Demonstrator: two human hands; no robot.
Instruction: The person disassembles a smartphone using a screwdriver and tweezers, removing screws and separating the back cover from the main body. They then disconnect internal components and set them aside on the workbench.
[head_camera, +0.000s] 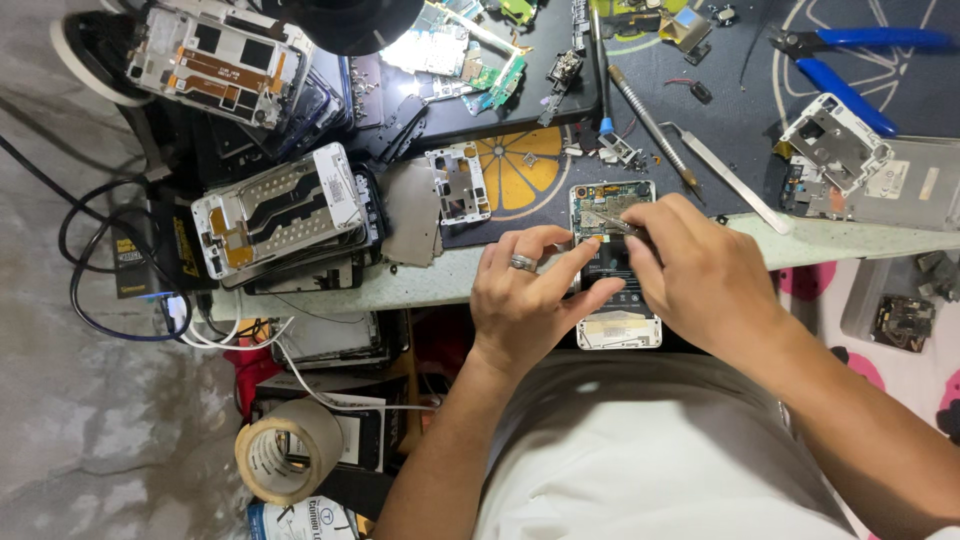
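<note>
**Both hands bent over an opened phone at the surface edge**

The opened phone (612, 262) lies face down with its back off, circuit board and battery bared, right at the near edge of the surface (420, 282), probably so it sits directly under the wearer's eyes. Everything else is placed around it.

The left hand (527, 300), a ring on one finger, rests on the phone's left side; its fingers (560, 262) are extended and pressed on the phone's frame, seemingly to keep it from sliding. The right hand (700, 275) comes over the phone from the right, fingers drawn together and pinched on a thin metal tool (622, 226) whose tip touches the board near the phone's top; the low, close grip suits fine work.

Just left of the phone lies a small white frame piece (458, 184) on an orange-patterned mat (520, 170). Further left is a stack of stripped phone frames (285, 215). Above and right of the phone lie tweezers (728, 177) and a screwdriver (650, 125), near enough to reach. Well to the upper right are blue-handled pliers (850, 65). Down to the lower left, below the surface, stands a roll of tape (290, 450)
</note>
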